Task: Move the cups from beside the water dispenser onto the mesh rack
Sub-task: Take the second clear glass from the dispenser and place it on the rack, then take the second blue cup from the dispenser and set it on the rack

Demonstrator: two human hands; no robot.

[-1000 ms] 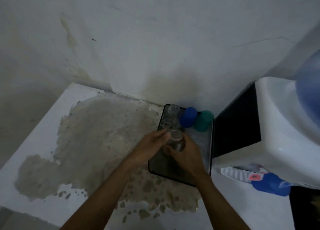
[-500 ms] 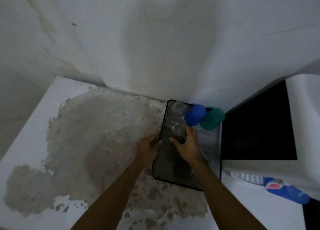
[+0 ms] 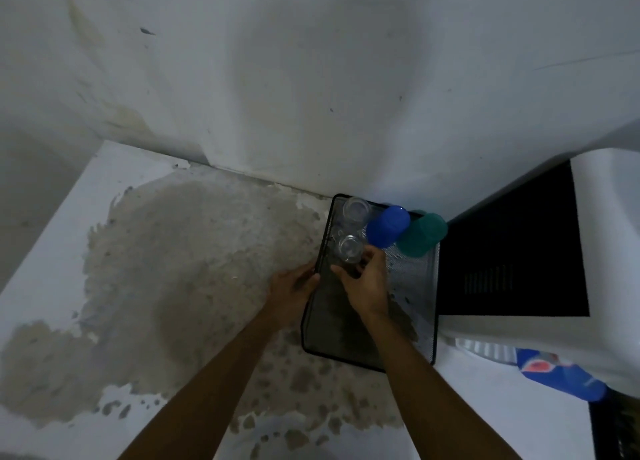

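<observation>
White paint covers the counter [image 3: 59, 251], but a wide patch through the middle and lower part of the frame has peeled down to bare grey-brown cement. Behind it, filling the upper half of the frame, stands a pale plaster wall [image 3: 311, 78] with yellowish stains at upper left. At right sits the water dispenser [image 3: 519, 251], white with a black side panel.

The black mesh rack [image 3: 415, 286] lies flat on the counter, right of centre, just beside the dispenser. On its far end stand four cups: a clear glass [image 3: 355, 209] in the far corner, an inverted blue plastic cup [image 3: 388, 225] beside it, an inverted green plastic cup [image 3: 421, 234] next to the dispenser, and a second clear glass [image 3: 349, 248] nearer the camera, standing on the mesh.

The right hand [image 3: 365, 283] reaches over the rack, its fingers [image 3: 369, 257] curled around the near side of the second glass, thumb spread to the left. The left hand [image 3: 292, 284] rests at the rack's left rim, fingers together, their tips touching the edge.
</observation>
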